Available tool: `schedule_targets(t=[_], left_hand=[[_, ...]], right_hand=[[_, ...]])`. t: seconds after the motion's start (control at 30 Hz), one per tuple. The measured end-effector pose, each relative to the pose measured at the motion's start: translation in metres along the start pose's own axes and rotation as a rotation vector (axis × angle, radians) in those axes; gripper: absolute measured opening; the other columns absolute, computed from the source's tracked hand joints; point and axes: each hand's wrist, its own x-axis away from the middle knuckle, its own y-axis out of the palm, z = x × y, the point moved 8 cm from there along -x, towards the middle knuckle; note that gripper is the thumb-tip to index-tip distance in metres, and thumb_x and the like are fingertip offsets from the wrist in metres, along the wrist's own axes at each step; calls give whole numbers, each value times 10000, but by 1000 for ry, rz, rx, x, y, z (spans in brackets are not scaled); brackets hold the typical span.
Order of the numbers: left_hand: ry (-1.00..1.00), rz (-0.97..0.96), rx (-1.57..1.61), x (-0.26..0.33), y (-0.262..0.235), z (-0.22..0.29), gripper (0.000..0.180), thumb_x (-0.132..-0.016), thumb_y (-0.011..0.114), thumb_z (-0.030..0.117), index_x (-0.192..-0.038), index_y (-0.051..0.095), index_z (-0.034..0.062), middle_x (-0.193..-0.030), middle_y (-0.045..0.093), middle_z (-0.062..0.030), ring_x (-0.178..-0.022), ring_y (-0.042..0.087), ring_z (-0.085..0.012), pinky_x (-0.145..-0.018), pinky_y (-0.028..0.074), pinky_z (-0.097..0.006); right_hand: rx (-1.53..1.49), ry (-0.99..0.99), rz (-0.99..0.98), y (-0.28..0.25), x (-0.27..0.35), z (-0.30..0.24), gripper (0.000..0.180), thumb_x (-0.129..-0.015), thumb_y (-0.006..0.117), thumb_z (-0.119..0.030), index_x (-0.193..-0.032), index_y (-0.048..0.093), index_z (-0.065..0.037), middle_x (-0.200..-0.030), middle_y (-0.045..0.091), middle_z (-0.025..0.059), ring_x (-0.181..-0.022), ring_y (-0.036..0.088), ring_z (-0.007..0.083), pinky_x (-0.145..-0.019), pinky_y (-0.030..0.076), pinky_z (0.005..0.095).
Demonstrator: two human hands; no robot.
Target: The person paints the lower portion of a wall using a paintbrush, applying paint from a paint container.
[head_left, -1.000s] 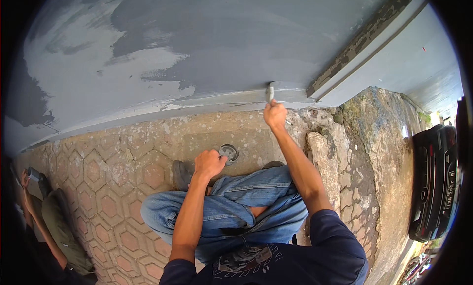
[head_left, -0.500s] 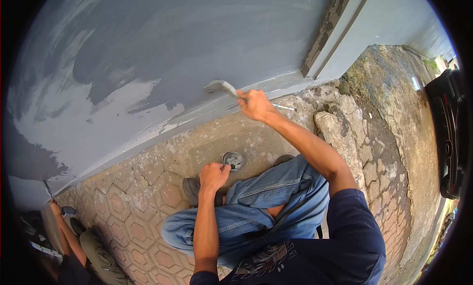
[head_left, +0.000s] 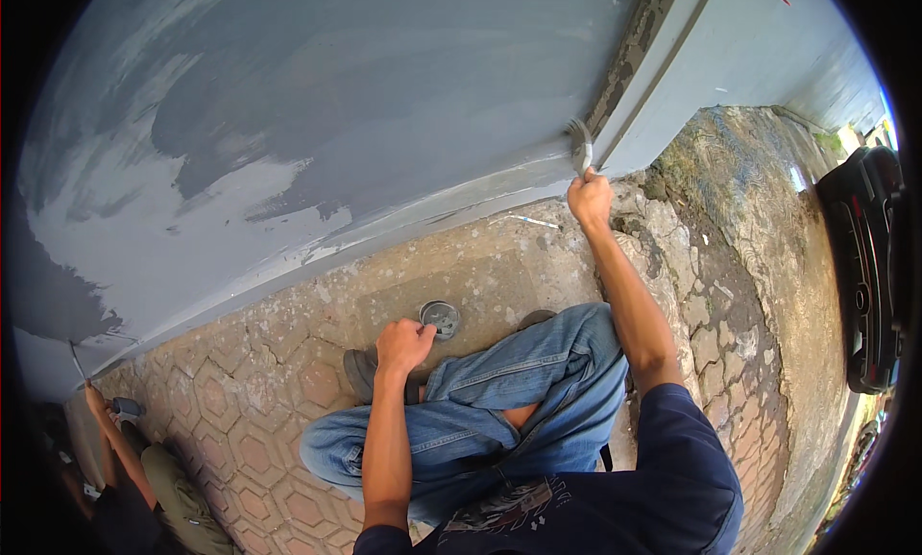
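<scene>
A small round can of grey paint point(head_left: 444, 314) sits just above the pavement or on it; I cannot tell which. My left hand point(head_left: 401, 348) is closed at its near left edge, fingers curled on the can. At the right end of the grey wall point(head_left: 384, 104), my right hand point(head_left: 590, 200) grips the handle of a paintbrush point(head_left: 581, 150). The brush's bristles point up and touch or nearly touch the wall's lower corner, beside a bare vertical strip point(head_left: 622, 75). Darker grey paint covers much of the wall; lighter patches show at the left.
A thin white stick point(head_left: 533, 221) lies along the wall's foot. Broken concrete point(head_left: 672, 243) is on the right, hexagonal pavers point(head_left: 252, 454) on the left. Another person's arm point(head_left: 120, 445) reaches a tool to the wall at far left. A black car point(head_left: 862, 267) stands at far right.
My right hand has carried the paintbrush rightward along the wall's lower part to the corner by the bare strip. My left hand stays at the can.
</scene>
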Motion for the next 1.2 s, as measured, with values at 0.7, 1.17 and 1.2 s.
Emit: schedule_targets(t=[0.7, 1.17, 1.2], left_hand=[[4, 39, 42, 4, 5, -10, 390, -823, 603, 430, -916, 762, 86, -908, 698, -234, -906, 668, -407, -831, 524, -488], [-2, 96, -47, 10, -8, -7, 369, -812, 607, 425, -933, 767, 115, -902, 700, -222, -891, 668, -402, -828, 527, -467], [-5, 69, -48, 11, -6, -4, 386, -814, 615, 432, -977, 758, 112, -942, 701, -222, -919, 662, -408, -843, 520, -471]], right_hand=[[-169, -428, -423, -9, 79, -165, 363, -870, 624, -130, -1209, 640, -3, -707, 644, 269, -647, 685, 377, -666, 545, 436], [-188, -426, -355, 53, 173, -174, 447, -885, 560, -126, -1269, 540, 101, -682, 640, 265, -633, 665, 424, -608, 552, 492], [-247, -536, -401, 66, 207, -201, 456, -886, 548, -118, -1288, 523, 97, -707, 644, 274, -640, 665, 427, -611, 549, 500]])
